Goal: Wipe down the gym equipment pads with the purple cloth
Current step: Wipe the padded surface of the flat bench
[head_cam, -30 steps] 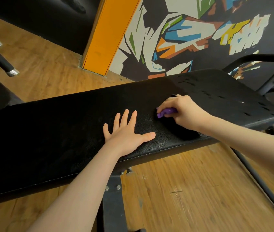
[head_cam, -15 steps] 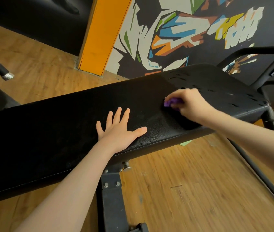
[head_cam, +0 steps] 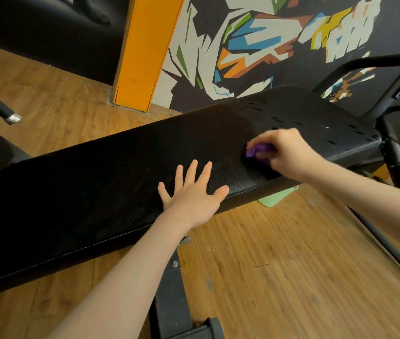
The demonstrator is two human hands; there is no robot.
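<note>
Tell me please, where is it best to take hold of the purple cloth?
Grip the bunched purple cloth around its top, coming from above as the right hand does now. It lies crumpled on the flat bench pad, so fingers can curl over it.

1. Black bench pad [head_cam: 101,192] runs across the frame on a black metal frame [head_cam: 172,292], over a wood-plank floor [head_cam: 279,277].
2. Left hand [head_cam: 191,194] lies flat on the pad near its front edge, fingers spread.
3. Right hand [head_cam: 282,152] grips a bunched purple cloth [head_cam: 257,150] and presses it onto the pad, to the right of the left hand.
4. Green item [head_cam: 277,195] pokes out from under the pad; can't identify it.
5. Behind: orange pillar [head_cam: 145,50] and multicolour wall mural [head_cam: 267,45].
</note>
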